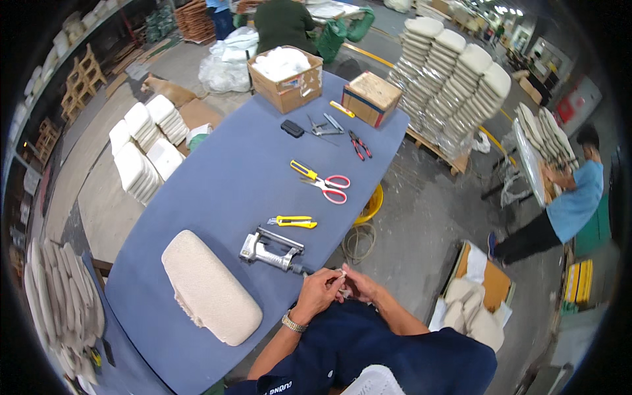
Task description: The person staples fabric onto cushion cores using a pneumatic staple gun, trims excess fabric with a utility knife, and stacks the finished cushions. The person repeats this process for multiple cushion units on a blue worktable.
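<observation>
Close to my body, at the table's near right edge, my left hand [318,291] and my right hand [359,286] meet with fingers pinched together. A small whitish scrap [343,275] shows between the fingertips; its kind is too small to make out. Just beyond my left hand lies a metal staple gun [268,253], its hose end reaching toward my wrist. Left of it rests a beige fabric-covered cushion [210,286] with a frayed edge. A yellow utility knife [293,222] lies beyond the staple gun, then scissors [328,189] with red-and-white handles beside a yellow-handled screwdriver [303,168].
Farther along the blue table [217,178] are pliers [359,145], a black block [291,128], a box of white stuffing [289,89] and a closed carton [372,97]. Stacked cushions [454,79] stand beyond. At right a person in light blue [579,197] works at another table.
</observation>
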Tool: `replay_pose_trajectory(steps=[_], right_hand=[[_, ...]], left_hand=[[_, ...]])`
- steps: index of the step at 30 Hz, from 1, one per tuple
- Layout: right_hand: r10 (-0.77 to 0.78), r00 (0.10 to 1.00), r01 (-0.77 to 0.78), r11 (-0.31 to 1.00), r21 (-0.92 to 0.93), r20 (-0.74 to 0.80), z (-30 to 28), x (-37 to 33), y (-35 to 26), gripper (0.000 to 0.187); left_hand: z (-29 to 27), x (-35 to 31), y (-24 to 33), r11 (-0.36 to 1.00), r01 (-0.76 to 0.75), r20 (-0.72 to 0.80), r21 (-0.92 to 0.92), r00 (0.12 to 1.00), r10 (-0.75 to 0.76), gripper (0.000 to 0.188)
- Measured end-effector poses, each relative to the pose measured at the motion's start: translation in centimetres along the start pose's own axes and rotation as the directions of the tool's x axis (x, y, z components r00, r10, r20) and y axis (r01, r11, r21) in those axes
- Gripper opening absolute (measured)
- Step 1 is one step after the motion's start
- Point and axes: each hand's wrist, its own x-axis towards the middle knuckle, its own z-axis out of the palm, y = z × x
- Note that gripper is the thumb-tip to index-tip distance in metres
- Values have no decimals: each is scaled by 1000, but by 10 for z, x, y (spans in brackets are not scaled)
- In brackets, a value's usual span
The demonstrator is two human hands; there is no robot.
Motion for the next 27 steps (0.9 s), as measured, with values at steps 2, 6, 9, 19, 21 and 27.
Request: replay_pose_trajectory(steps=[2,6,9,19,21,27], right_hand=[[8,999,-12,998,-66,-49,-25,-11,-8,53],[65,987,-102,957,-271,-145,-75,-41,-45,38],[26,928,-235,816,-529,-372,-154,-67,-46,30],[-122,799,-487,444,-752,-589,-393,-30,-103,30],[-271,749,-372,582,-723,-604,-380,6,-137,29],[-510,685,-278,478,-833,-521,-399,111,-202,28]], left_hand=[[15,26,-12,944,-130,-77,304,984,160,23],[49,65,-34,944,-52,-35,326,997,67,27],[69,70,-63,949,192,-127,250,978,-165,30],[144,-145,-206,667,426,-682,-611,144,-717,28],[173,-200,-229,546,255,-584,-798,-103,-805,26],[243,-249,-226,363,87,-373,-928,-213,-903,28]])
